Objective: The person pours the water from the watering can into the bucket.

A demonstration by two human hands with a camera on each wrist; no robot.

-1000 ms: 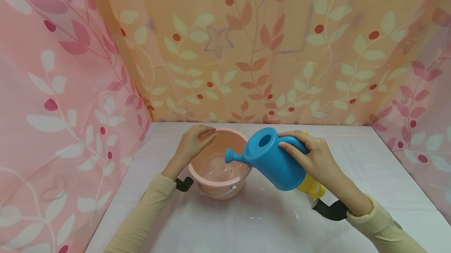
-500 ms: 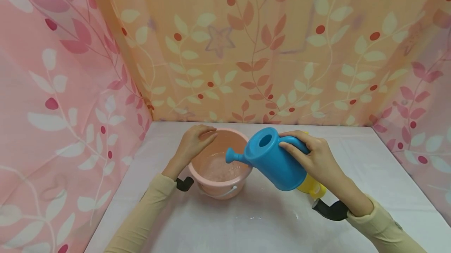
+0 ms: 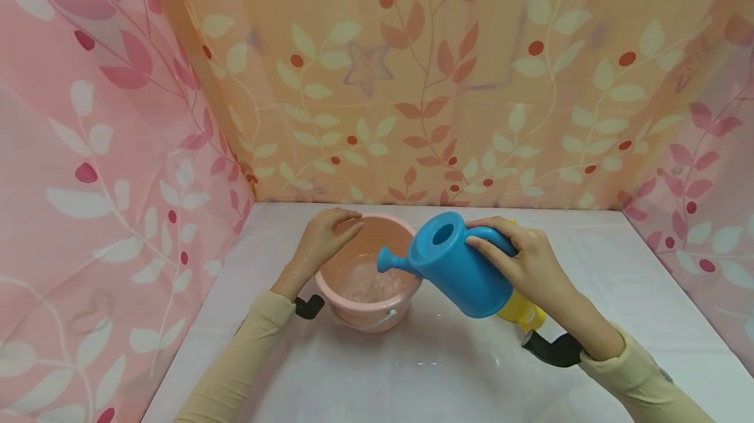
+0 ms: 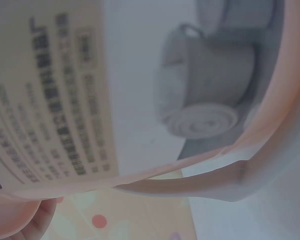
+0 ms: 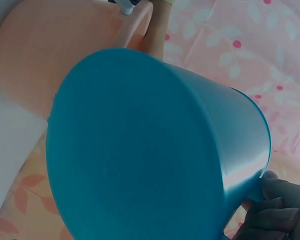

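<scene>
A blue watering can (image 3: 462, 266) is tilted left in the head view, its spout reaching over the pink bucket (image 3: 368, 308). My right hand (image 3: 524, 259) grips the can's handle from the right. Inside the bucket there is rippling clear water (image 3: 371, 282); no stream from the spout can be made out. My left hand (image 3: 324, 236) holds the bucket's left rim, its fingers along the back and the thumb over the inside. The left wrist view is filled by the bucket's printed label (image 4: 50, 100), and the right wrist view mostly by the can's base (image 5: 135, 150).
A yellow object (image 3: 521, 312) with a loop stands behind the can, mostly hidden. Water drops (image 3: 421, 364) lie on the white tabletop (image 3: 448, 390). Patterned curtains (image 3: 436, 82) enclose the back and sides. The bucket's white handle (image 3: 371, 326) hangs down in front.
The ripples in the bucket's water have shifted. Both hands, the watering can and the bucket keep nearly the same places.
</scene>
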